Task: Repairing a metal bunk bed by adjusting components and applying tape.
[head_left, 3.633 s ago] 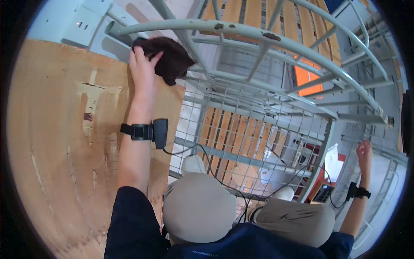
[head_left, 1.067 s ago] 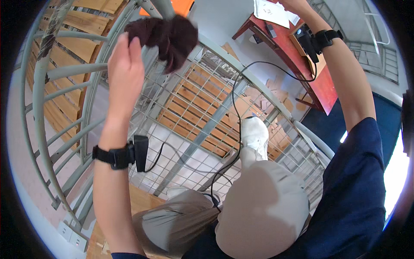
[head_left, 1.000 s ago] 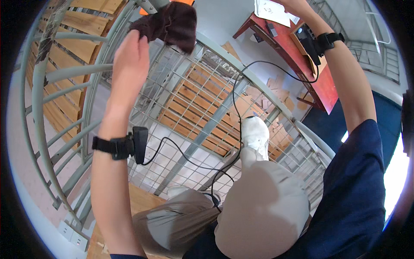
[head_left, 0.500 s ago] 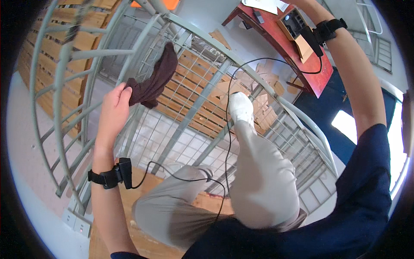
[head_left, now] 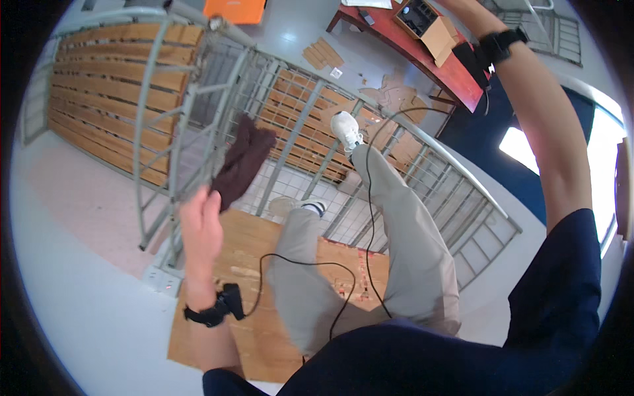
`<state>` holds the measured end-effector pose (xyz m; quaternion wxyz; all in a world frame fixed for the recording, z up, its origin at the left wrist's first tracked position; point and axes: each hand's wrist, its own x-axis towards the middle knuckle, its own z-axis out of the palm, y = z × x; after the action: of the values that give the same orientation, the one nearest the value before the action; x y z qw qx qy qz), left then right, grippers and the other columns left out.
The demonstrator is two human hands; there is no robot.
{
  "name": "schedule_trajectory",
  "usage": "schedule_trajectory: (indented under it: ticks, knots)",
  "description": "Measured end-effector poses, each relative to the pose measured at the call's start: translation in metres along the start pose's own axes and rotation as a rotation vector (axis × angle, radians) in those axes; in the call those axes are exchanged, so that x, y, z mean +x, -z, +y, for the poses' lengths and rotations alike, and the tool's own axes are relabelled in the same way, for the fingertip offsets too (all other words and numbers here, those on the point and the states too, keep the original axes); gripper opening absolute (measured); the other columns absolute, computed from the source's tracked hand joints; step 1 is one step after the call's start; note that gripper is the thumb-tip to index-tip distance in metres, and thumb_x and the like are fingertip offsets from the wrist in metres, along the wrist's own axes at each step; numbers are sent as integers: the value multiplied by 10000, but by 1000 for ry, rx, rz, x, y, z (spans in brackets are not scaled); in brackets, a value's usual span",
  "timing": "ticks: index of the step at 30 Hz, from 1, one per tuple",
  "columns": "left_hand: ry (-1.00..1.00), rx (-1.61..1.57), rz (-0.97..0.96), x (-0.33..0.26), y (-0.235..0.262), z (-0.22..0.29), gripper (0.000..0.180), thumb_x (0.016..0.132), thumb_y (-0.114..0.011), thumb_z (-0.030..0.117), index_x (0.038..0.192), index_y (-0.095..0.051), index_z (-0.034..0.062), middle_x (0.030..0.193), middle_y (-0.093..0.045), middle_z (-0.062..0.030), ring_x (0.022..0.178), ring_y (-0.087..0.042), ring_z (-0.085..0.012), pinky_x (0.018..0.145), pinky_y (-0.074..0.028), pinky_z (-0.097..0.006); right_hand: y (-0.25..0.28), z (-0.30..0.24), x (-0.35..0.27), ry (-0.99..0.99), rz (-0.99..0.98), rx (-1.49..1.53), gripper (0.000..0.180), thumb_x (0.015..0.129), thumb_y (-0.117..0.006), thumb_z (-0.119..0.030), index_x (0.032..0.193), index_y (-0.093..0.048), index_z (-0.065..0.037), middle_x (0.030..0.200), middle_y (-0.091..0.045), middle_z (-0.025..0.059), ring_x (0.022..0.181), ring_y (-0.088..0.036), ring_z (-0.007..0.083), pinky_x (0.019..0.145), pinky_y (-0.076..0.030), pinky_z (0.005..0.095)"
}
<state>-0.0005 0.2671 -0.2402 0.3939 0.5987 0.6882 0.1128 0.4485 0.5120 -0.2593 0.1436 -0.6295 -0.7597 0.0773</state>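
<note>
Keeping the cloth (head_left: 242, 164) firmly pinched and clear of the cable (head_left: 260, 280) is advised. Its near end is gripped by the left hand (head_left: 202, 228), the rest held near the bars (head_left: 289, 148); the right hand is out of view, its state untellable.

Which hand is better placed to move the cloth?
Probably the left hand: it holds the dark brown cloth, while the right arm reaches past the top edge, its hand out of view.
</note>
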Motion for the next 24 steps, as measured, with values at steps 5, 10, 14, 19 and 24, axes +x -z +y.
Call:
schedule_trajectory:
  ticks: [5, 10, 14, 19, 24]
  knots:
    - [110, -158, 91, -70, 53, 100, 289, 892, -494, 111, 1036, -551, -133, 845, -624, -200, 790, -565, -223, 759, -438, -308, 187, -31, -38, -299, 387, 384, 175, 786, -588, -103, 900, -641, 18, 836, -647, 161, 740, -615, 248, 706, -502, 327]
    - [120, -207, 55, -112, 108, 213, 301, 881, -439, 71, 1069, -548, -137, 925, -635, -189, 849, -573, -207, 787, -433, -298, 343, -26, -115, 0, 962, 691, 219, 929, -493, -30, 1099, -600, 58, 1129, -608, 241, 1013, -631, 294, 933, -484, 320]
    - [-64, -237, 115, -106, 123, 261, 267, 890, -432, 94, 1007, -562, -108, 805, -605, -135, 745, -511, -168, 714, -428, -293, 296, 38, -117, -378, 119, 48, 302, 862, -564, -59, 1162, -586, -31, 1089, -645, 131, 937, -650, 192, 762, -524, 305]
    - [-201, -259, -21, -72, 146, 300, 220, 879, -433, 96, 890, -546, -92, 657, -518, -92, 635, -446, -132, 574, -369, -271, 352, 37, -135, -561, 310, 1005, 390, 804, -549, 0, 1193, -557, -19, 1096, -624, 82, 973, -602, 138, 795, -489, 258]
    - [-385, -243, -98, -22, 162, 327, 197, 871, -435, 84, 871, -525, -91, 643, -473, -69, 623, -399, -115, 559, -344, -268, 356, 28, -158, -482, 615, 1432, 428, 774, -560, 57, 1197, -508, 34, 1058, -626, 123, 1062, -564, 178, 938, -430, 288]
